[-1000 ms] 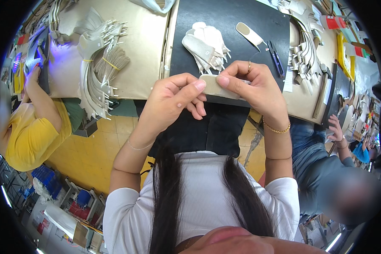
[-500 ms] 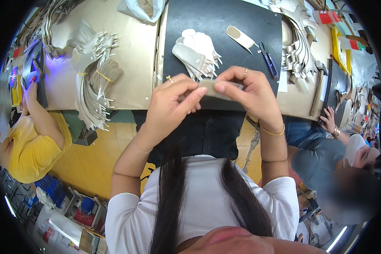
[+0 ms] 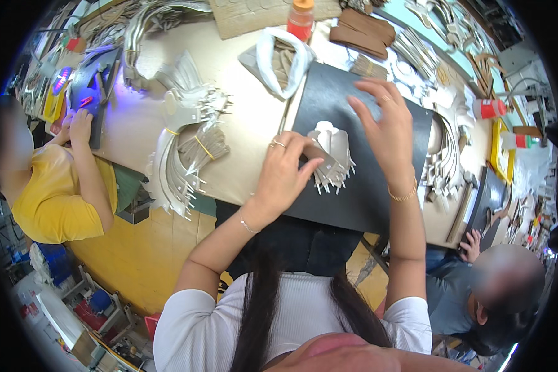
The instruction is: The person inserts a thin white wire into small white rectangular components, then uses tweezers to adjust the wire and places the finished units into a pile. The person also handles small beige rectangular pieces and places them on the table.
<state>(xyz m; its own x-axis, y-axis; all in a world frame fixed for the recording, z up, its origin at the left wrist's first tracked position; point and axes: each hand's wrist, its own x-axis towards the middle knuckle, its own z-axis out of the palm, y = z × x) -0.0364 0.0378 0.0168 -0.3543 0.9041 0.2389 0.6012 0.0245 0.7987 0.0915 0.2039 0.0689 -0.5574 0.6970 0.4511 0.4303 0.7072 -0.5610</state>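
A pile of flat white and pale grey pieces with rounded ends and thin white tips (image 3: 336, 146) lies on the black mat (image 3: 359, 208). At its left side, the thumb and forefinger of my left hand (image 3: 281, 172) close round the end of a grey rounded piece (image 3: 324, 159). My right hand (image 3: 387, 127) is raised above the mat at the pile's right, thumb and fingers apart, with nothing seen in it. It and its forearm cover part of the mat behind.
Banded bundles of pale strips (image 3: 177, 152) lie to the left. A white bag of beige pieces (image 3: 281, 65) and an orange-capped bottle (image 3: 300, 22) stand at the back. A hammer (image 3: 462, 208) lies to the right. Co-workers sit on both sides: a yellow shirt (image 3: 62, 198), a grey sleeve (image 3: 446, 310).
My hands have parted; the beige piece between them no longer shows. My left hand is at the pile, and my right has lifted and opened. The view has swung, showing more of the table's back.
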